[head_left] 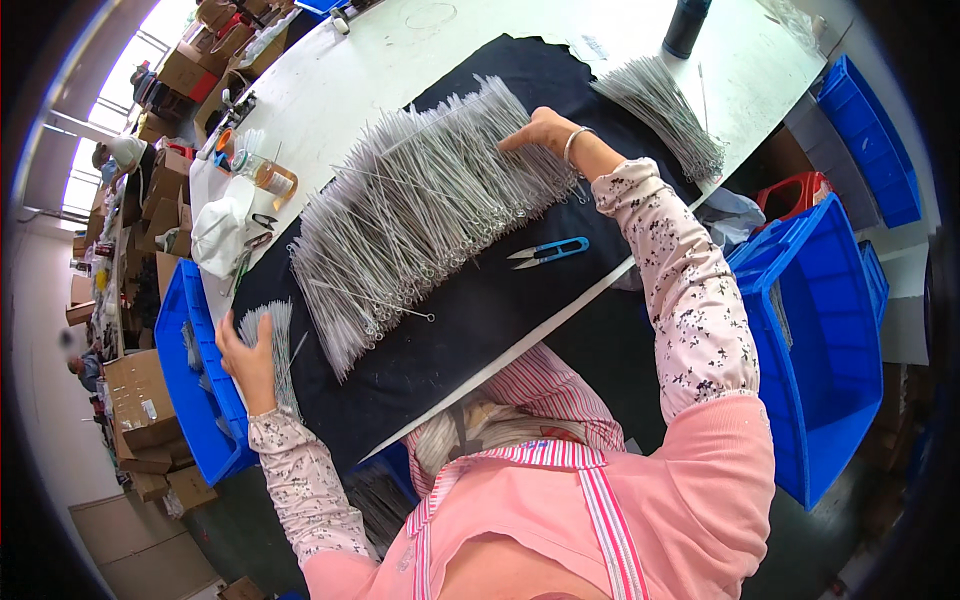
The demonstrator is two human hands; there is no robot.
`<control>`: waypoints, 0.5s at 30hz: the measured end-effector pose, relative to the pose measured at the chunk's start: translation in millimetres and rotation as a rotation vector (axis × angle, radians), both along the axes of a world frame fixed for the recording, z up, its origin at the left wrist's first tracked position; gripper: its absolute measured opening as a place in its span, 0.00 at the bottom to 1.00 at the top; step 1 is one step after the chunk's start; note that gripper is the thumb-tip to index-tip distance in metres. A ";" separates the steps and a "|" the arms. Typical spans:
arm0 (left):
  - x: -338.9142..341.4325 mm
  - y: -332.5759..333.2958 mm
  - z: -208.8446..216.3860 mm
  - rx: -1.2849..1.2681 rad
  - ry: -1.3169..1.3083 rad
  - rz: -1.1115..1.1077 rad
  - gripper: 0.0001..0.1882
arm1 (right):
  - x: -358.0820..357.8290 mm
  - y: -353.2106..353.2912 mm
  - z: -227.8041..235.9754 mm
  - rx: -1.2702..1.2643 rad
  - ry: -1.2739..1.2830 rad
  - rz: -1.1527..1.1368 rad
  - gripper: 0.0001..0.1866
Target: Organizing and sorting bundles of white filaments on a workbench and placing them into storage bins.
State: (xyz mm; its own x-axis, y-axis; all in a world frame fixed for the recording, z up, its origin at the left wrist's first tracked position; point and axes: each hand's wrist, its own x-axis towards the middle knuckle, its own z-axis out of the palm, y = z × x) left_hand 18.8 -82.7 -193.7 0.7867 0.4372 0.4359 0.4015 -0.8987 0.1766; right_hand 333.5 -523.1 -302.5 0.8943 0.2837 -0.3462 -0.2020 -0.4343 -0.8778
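A wide pile of thin wire brushes point(400, 200) with pale bristles and small looped ends lies across a black cloth point(440, 350). My right hand point(550, 135) rests at the pile's right end, thumb stretched away from the fingers; some fingertips are hidden. At the table's left edge, my left hand point(247, 365) is beside a smaller bundle of brushes point(283, 350), touching or nearly touching it. Its thumb and fingers are spread apart. Blue-handled thread snips point(550, 253) lie on the cloth in front of the pile.
Another brush bundle point(665, 110) lies at the far right, near a dark bottle point(688, 28). A jar point(265, 175), a white bag point(222, 235) and small tools stand at the left. Blue bins point(810, 350) flank the white table point(480, 25), with a red stool point(795, 195) at right.
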 end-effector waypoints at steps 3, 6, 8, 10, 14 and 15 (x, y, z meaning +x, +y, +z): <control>33.1 -48.1 17.9 -0.060 -0.026 -0.238 0.30 | -3.7 -2.3 33.8 -0.008 0.171 0.018 0.32; 54.3 -95.5 34.0 -0.071 -0.025 -0.412 0.26 | 14.8 -2.6 32.7 -0.042 0.182 0.016 0.21; 70.5 -128.5 39.2 -0.094 -0.019 -0.536 0.22 | 12.5 -3.6 38.3 -0.015 0.198 0.025 0.19; 86.4 -153.9 42.4 -0.140 -0.005 -0.670 0.20 | 8.1 2.7 47.6 -0.061 0.170 0.006 0.19; 137.0 -209.9 26.0 -0.174 0.114 -1.022 0.17 | 19.8 -14.9 16.2 0.013 0.224 -0.074 0.21; 147.6 -217.3 17.7 -0.153 0.143 -1.079 0.17 | 15.6 -6.9 16.7 0.005 0.183 -0.088 0.23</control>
State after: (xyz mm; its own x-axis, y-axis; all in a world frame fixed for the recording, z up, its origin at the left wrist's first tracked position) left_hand 166.4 -300.0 -176.0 0.8267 -0.4694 0.3102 -0.5567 -0.7622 0.3304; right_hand 349.2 -530.1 -285.8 0.8380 0.2094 -0.5039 -0.3953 -0.4036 -0.8251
